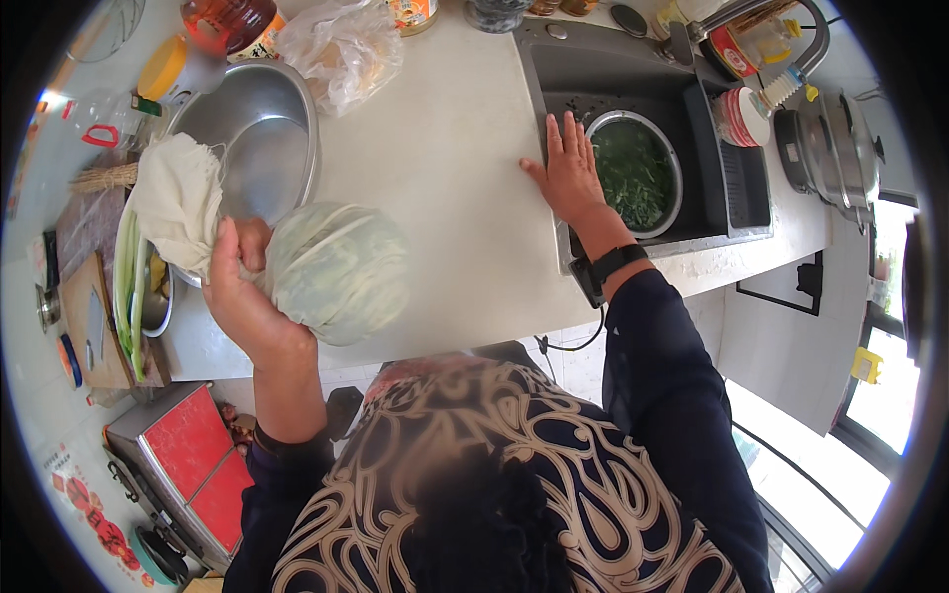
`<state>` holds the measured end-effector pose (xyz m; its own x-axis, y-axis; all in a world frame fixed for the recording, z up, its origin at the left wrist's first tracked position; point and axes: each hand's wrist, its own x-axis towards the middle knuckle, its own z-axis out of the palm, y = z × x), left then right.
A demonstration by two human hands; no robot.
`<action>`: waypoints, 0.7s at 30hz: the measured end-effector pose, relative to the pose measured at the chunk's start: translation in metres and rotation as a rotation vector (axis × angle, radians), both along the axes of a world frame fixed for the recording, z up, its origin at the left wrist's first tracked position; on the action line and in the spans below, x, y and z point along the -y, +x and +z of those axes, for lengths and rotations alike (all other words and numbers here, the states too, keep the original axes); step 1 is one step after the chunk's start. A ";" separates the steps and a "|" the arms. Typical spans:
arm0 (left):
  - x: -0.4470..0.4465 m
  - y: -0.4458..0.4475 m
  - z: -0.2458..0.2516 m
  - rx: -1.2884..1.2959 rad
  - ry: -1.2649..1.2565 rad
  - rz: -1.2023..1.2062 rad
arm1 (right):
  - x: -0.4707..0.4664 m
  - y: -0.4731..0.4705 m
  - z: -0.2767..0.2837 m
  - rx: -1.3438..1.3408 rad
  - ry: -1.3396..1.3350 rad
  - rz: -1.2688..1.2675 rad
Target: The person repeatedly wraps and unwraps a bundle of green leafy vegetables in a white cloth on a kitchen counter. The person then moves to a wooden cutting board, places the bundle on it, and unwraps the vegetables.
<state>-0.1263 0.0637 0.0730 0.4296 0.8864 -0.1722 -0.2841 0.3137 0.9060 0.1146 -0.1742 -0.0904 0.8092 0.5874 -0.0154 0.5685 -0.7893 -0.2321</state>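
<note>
Gripped by its gathered neck, a pale cloth bag [339, 273] full of something greenish hangs from my left hand [248, 285]. The bag's loose top [178, 200] spreads above that hand, over the rim of a large metal basin [276, 159]. My right hand [569, 169] lies palm down with fingers apart at the left edge of the dark sink [619, 81]. Beside its fingers, a round metal bowl [637, 174] in the sink holds chopped greens in water.
Leeks [127, 289] and a wooden cutting board [90, 319] with a knife lie at the left. A crumpled plastic bag [345, 55] and jars stand at the back. The faucet [741, 22] arches over the sink's right side, near a steamer pot [841, 156]. A cable hangs off the counter's front.
</note>
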 end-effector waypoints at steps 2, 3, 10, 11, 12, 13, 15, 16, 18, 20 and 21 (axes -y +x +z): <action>-0.001 -0.001 -0.002 0.008 -0.015 0.013 | -0.013 -0.004 0.003 0.095 -0.129 0.035; -0.001 0.000 -0.003 0.021 -0.023 0.002 | -0.022 -0.014 0.002 0.095 -0.007 0.158; -0.002 0.009 -0.008 0.045 -0.011 -0.032 | -0.103 -0.125 -0.017 -0.343 0.495 0.741; -0.002 0.010 -0.007 0.025 -0.012 -0.024 | -0.106 -0.123 -0.018 -0.508 0.567 0.727; -0.003 0.010 -0.007 0.012 -0.002 -0.022 | -0.108 -0.120 -0.018 -0.526 0.537 0.723; -0.003 0.011 -0.007 0.002 0.008 -0.020 | -0.109 -0.106 -0.017 -0.226 0.334 0.780; -0.004 0.011 -0.006 0.007 -0.014 -0.021 | -0.104 -0.080 -0.016 0.114 0.161 0.683; -0.004 0.011 -0.006 0.012 -0.024 -0.022 | -0.098 -0.058 -0.015 0.011 0.136 0.536; -0.004 0.011 -0.007 0.006 -0.013 -0.022 | -0.082 -0.015 -0.011 0.049 0.023 0.272; -0.005 0.012 -0.007 0.019 -0.013 -0.040 | -0.057 0.016 -0.005 0.086 -0.074 0.151; -0.006 0.013 -0.007 0.037 -0.021 -0.057 | -0.046 0.025 -0.004 0.075 -0.107 0.105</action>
<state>-0.1138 0.0695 0.0659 0.4855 0.8568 -0.1735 -0.2982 0.3488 0.8885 0.1392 -0.1285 -0.0941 0.7450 0.6667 -0.0242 0.6614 -0.7429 -0.1032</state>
